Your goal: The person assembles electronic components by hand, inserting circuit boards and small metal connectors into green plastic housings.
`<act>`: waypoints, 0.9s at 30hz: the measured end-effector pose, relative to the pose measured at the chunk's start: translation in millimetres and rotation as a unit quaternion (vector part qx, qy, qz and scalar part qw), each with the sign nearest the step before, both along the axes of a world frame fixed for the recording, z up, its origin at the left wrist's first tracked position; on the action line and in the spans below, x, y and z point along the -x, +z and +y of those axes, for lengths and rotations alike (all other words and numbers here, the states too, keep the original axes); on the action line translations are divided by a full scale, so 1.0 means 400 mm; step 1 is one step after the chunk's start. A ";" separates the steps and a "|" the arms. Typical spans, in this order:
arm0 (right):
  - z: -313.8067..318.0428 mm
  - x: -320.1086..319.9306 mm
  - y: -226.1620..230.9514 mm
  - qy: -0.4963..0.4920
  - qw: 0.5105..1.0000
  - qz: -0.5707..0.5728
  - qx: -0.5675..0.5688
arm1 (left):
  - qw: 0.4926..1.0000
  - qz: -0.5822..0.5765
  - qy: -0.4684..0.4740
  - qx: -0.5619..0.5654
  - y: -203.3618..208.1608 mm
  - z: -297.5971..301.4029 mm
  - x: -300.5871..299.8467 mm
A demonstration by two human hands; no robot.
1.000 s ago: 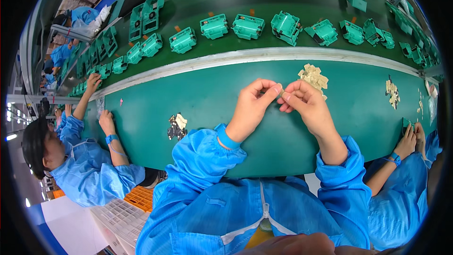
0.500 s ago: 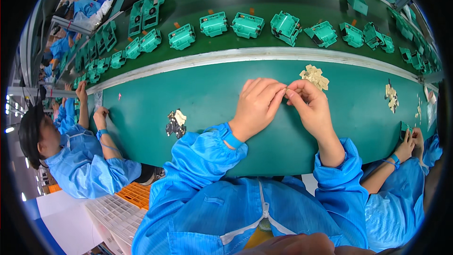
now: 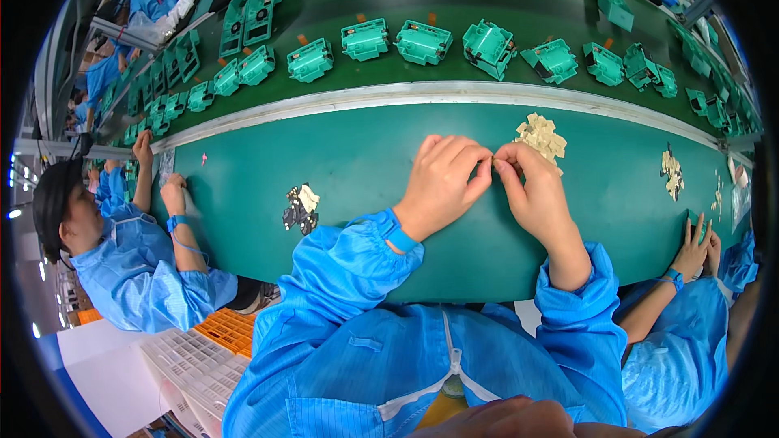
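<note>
Over the green work surface [image 3: 357, 170], my two hands meet fingertip to fingertip. My left hand [image 3: 445, 178] is closed in a pinch of thumb and index finger. My right hand [image 3: 535, 195] is pinched too, its tips almost touching the left ones. Whatever sits between the fingertips is too small and covered to name. Just beyond my right hand lies a pile of small cream-coloured flat pieces [image 3: 541, 138]. Left of my left forearm is a small heap of black and cream pieces [image 3: 300, 209].
Behind a pale metal rail [image 3: 381, 97], a dark green conveyor [image 3: 349, 0] carries a row of teal plastic housings [image 3: 423, 42]. Co-workers in blue smocks sit at left [image 3: 150, 264] and right [image 3: 677, 341]. Another small pile [image 3: 672, 174] lies at right.
My right hand has shifted slightly, its thumb and index finger drawn a little away from the left hand's. The conveyor housings sit slightly further left. The right co-worker's hands have moved.
</note>
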State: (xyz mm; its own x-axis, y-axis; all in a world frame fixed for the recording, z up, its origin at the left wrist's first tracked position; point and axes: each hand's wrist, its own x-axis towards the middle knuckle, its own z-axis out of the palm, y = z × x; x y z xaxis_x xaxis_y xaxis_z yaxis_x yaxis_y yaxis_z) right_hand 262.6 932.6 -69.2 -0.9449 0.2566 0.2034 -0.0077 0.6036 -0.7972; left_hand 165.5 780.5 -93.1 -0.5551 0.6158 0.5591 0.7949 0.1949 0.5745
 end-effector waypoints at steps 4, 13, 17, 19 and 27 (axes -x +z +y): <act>0.007 -0.006 -0.006 -0.030 0.995 -0.034 0.093 | 0.999 -0.030 0.000 -0.021 -0.010 0.012 -0.009; 0.070 -0.016 -0.011 -0.035 0.990 -0.061 0.124 | 0.963 -0.265 0.023 -0.046 -0.008 0.036 -0.033; 0.108 -0.023 0.016 -0.067 0.983 -0.095 0.142 | 0.957 -0.284 0.027 -0.046 -0.014 0.043 -0.035; 0.142 -0.027 0.006 -0.082 0.977 -0.084 0.179 | 0.960 -0.273 0.031 -0.048 -0.028 0.052 -0.022; 0.181 -0.029 0.023 -0.139 0.949 -0.054 0.279 | 0.998 -0.004 0.011 0.063 -0.044 0.109 -0.009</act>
